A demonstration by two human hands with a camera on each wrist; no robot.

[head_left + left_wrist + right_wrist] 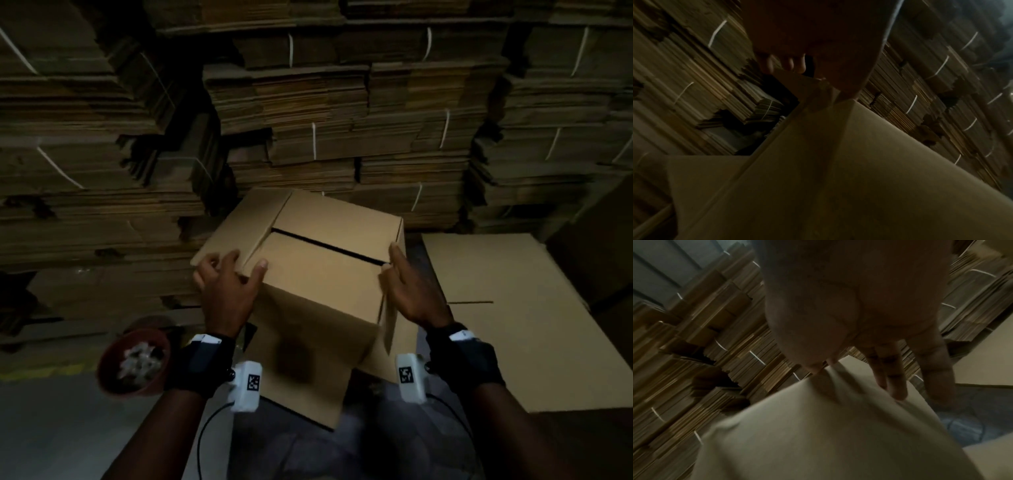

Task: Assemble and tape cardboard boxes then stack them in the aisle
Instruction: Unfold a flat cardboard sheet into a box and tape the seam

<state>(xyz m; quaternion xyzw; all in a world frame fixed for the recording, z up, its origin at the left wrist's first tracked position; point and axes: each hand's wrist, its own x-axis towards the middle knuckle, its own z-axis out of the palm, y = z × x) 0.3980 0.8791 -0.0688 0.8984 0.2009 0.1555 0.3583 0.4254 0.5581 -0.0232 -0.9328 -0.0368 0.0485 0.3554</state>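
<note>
Straddling the plain brown cardboard box (318, 274) on the person's lap, the left hand (227, 287) curls over its near-left corner while the right hand (409, 291) lies flat-fingered against the right side; the untaped flap seam (329, 247) runs left-to-right between them, its right end at the right fingertips

**Hidden, cropped, blurred**

Box (318, 274) bottom end hidden behind the wrist cameras and the person's lap; near face smeared by motion blur. Inside is dark through the flap gap, contents unreadable. Left hand (227, 286) fingers (209, 265) partly hidden past the box corner. Right hand (412, 291) thumb hidden behind the box edge. Red bowl (133, 363) contents blurry, can't identify. Both wrist views dark and smeared; the palm blocks most of each. Flat cardboard sheet (513, 308) cropped at right edge.
</note>
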